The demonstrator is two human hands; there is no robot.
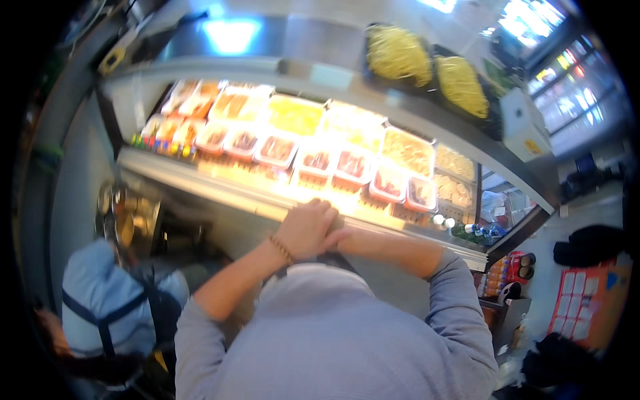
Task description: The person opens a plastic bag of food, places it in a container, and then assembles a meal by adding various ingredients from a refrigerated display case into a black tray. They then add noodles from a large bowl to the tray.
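My left hand [303, 227], with a beaded bracelet at the wrist, lies bent over my right hand [341, 237]. The two meet at the front ledge of a lit food display case [227, 192]. The left fingers are closed, and whatever they grip is hidden. Most right-hand fingers are covered by the left hand. Inside the case, just beyond my hands, stand clear tubs of reddish-brown food [315, 161]. Behind them sit wider trays, one with yellow food [297, 115] and one with pale brown food [408, 150].
Two black trays of wrapped yellow noodles [399, 56] rest on the case top beside a white box [525, 123]. At lower left, a person in a light blue top with dark straps [100, 293] is close by. Small bottles [475, 231] stand at the case's right end.
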